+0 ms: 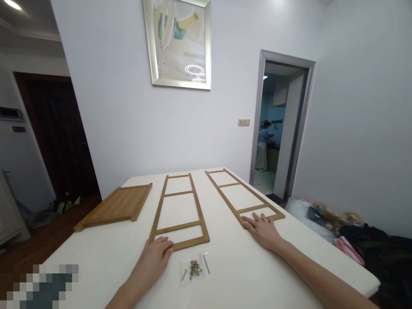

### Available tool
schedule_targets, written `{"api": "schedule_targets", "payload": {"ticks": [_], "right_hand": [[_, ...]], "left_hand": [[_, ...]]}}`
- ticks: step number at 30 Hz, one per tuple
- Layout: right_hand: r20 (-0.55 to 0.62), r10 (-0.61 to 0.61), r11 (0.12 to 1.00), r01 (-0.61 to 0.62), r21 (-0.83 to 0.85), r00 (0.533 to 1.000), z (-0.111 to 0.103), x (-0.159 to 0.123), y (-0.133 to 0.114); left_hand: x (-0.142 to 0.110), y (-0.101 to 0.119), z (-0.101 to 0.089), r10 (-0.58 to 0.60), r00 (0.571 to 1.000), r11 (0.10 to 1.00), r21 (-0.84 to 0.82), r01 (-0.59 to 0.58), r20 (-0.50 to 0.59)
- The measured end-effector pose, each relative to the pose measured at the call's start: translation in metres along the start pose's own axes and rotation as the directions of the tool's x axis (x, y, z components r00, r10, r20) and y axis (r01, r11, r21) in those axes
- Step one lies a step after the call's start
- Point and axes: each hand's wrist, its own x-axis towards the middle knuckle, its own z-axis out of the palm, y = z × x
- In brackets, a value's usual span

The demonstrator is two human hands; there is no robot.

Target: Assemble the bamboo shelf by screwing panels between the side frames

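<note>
Two slim wooden ladder-like frames lie flat on the white table, each with several crossbars. My left hand (157, 256) is curled over the near left corner of the left wooden frame (198, 206), its fingers closed on that rail. On the near end of the right wooden frame (229, 197) rests my right hand (264, 231), palm down with the fingers spread. Between my hands, near the front, lies a clear plastic bag of screws (195, 269). Beside it is a small hex key (206, 263). Slatted wooden panels (117, 205) are stacked at the table's left.
The white table (244, 274) stands against a pale wall, below a framed picture (180, 43). A doorway (273, 128) opens at the back right, with a person partly visible inside. Clothes and bags (350, 231) are piled beyond the table's right edge.
</note>
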Motion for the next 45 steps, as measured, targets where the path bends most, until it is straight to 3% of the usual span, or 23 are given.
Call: {"api": "schedule_targets", "payload": {"ticks": [3, 11, 18, 32, 36, 40, 45], "right_hand": [[0.018, 0.02, 1.0, -0.02, -0.003, 1.0, -0.001, 0.0, 0.013], [0.076, 0.082, 0.994, -0.087, 0.062, 0.994, -0.001, 0.008, 0.019], [0.008, 0.044, 0.999, -0.044, 0.028, 0.999, 0.001, 0.007, 0.021], [-0.011, -0.023, 0.997, 0.023, -0.071, 1.0, 0.006, 0.015, 0.025], [-0.14, -0.043, 0.992, 0.026, -0.12, 0.989, 0.009, 0.015, 0.024], [-0.302, -0.14, 0.982, 0.093, -0.167, 0.943, 0.011, 0.017, 0.009], [-0.275, -0.213, 0.977, 0.212, -0.034, 0.938, 0.006, 0.028, -0.051]], "left_hand": [[0.001, 0.0, 0.001, -0.004, 1.0, 1.0, 0.005, 0.004, -0.007], [0.002, -0.002, 0.003, 0.014, 1.0, 1.0, 0.027, -0.013, -0.014], [-0.001, 0.005, -0.003, 0.016, 1.0, 1.0, 0.014, -0.016, -0.007], [-0.009, 0.022, -0.017, 0.026, 0.998, 0.999, -0.039, -0.028, -0.049], [-0.009, 0.022, -0.018, 0.019, 0.998, 0.999, -0.037, -0.021, -0.062], [-0.008, 0.02, -0.018, 0.01, 0.997, 0.999, -0.04, -0.013, -0.082], [-0.003, 0.009, -0.019, -0.05, 0.989, 0.996, -0.079, 0.04, -0.139]]}}
